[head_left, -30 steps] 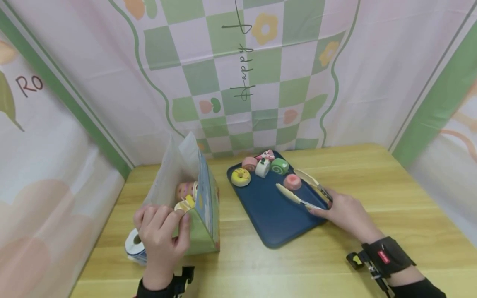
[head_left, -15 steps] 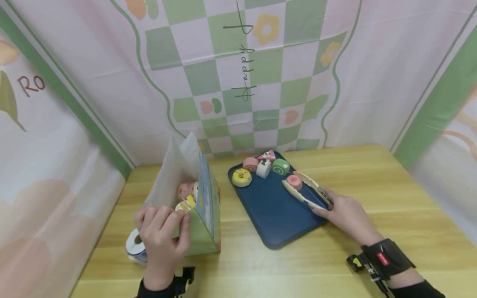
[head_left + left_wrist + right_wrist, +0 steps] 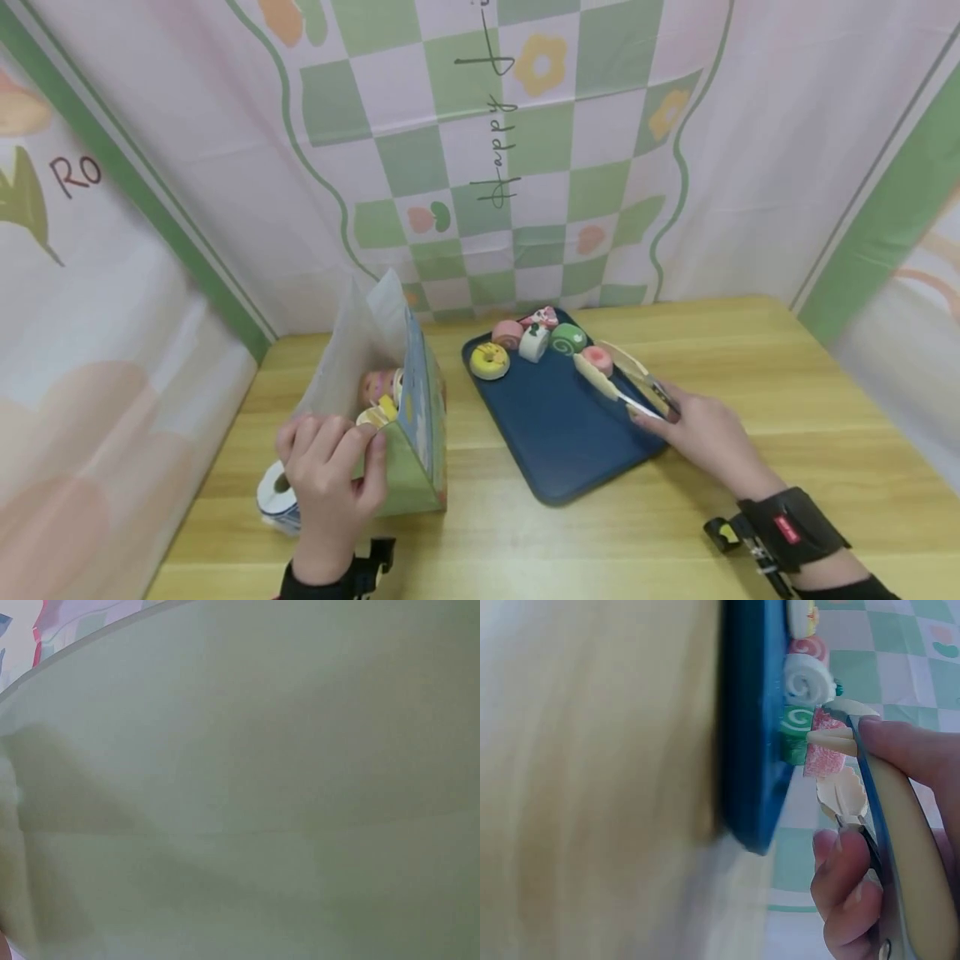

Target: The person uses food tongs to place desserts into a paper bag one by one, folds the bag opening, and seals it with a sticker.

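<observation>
Pale cloth backdrop (image 3: 536, 125), printed with green and white checks, yellow flowers and sideways "Happy" lettering, hung across the upper frame; beneath it, a wood-grain table (image 3: 510, 558). Dark blue tray (image 3: 562, 450), placed right of centre in the lower half of the frame. On its upper part are set one yellow doughnut (image 3: 489, 363), at the left; one pink roll (image 3: 507, 335); one white roll (image 3: 533, 344); one green roll (image 3: 568, 339); and one pink and white piece (image 3: 542, 317), at the far edge. Pink round sweet (image 3: 597, 359), located near the tray's right edge, just below the green roll. Pale-tipped tongs (image 3: 597, 380) are held by the right hand (image 3: 708, 429), its thumb and fingers curled about the handles; the pink round sweet is flanked by the tips, but whether it is squeezed by both cannot be told. Paper bag (image 3: 408, 471), green and blue outside, stood left of centre in the lower half; its near rim is pinched by the left hand (image 3: 330, 467) between thumb and fingers. Inside are partly seen a pink item (image 3: 378, 387) and a yellow-topped item (image 3: 375, 413). Paper roll (image 3: 277, 496), at lower left, partly covered by the left hand. Black wristband (image 3: 797, 527), worn on the right wrist, lower right.
</observation>
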### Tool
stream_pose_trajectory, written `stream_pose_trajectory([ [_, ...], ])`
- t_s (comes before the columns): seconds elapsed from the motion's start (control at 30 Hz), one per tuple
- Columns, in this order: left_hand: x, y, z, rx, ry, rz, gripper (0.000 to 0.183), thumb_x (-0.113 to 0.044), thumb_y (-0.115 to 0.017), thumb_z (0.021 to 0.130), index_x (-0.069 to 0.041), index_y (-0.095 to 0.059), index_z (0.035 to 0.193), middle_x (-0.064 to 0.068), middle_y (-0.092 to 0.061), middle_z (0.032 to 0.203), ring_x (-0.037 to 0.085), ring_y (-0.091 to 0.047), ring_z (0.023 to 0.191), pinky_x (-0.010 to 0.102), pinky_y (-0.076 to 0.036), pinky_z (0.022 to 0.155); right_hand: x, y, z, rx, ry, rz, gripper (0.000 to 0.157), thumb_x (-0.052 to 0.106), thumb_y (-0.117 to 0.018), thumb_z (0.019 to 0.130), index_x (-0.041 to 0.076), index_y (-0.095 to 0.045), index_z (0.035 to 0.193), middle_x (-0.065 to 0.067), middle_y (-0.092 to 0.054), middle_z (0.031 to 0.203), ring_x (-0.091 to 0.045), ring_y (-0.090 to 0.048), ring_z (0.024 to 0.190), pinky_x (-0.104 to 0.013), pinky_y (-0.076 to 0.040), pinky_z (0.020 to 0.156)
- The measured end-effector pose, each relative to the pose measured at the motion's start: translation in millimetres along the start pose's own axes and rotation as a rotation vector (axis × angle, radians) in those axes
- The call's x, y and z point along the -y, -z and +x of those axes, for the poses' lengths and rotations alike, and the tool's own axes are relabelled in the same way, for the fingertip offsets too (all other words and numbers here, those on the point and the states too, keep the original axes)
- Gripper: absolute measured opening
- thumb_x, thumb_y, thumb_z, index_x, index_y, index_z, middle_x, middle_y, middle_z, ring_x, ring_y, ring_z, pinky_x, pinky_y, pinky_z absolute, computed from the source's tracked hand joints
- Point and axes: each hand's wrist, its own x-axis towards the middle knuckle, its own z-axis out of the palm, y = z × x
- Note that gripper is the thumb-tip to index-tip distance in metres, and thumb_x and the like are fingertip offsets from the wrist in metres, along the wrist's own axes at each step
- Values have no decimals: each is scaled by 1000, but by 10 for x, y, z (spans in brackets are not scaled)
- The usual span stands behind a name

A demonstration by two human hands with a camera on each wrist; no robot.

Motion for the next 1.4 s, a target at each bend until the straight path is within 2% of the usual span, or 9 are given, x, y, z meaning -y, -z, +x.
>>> stream_pose_trajectory([
  [0.5,-10,15,-13,12,2,1,43,-25,-56,94,-6,-54,56,3,-44,55,24,-36,57,41,-29,77,221,292,-14,-9,44,21,81,61,-62,87,2,-48,141,1,-61,73,-12,-46,55,-27,-32,52],
  [0.8,-12,19,-16,15,1,0,42,-25,-56,94,-5,-54,56,3,-45,55,24,-35,57,41,-29,77,395,464,-12,-9,86,46,75,56,-63,88,3,-49,140,4,-61,76,-11,-44,55,-26,-32,51],
  [1.4,-9,16,2,22,1,-2,41,-25,-55,94,-6,-55,57,3,-44,55,24,-35,57,41,-28,76,833,779,40,-38,164,56,62,60,-62,87,16,-55,130,2,-58,76,-12,-43,54,-26,-31,50],
])
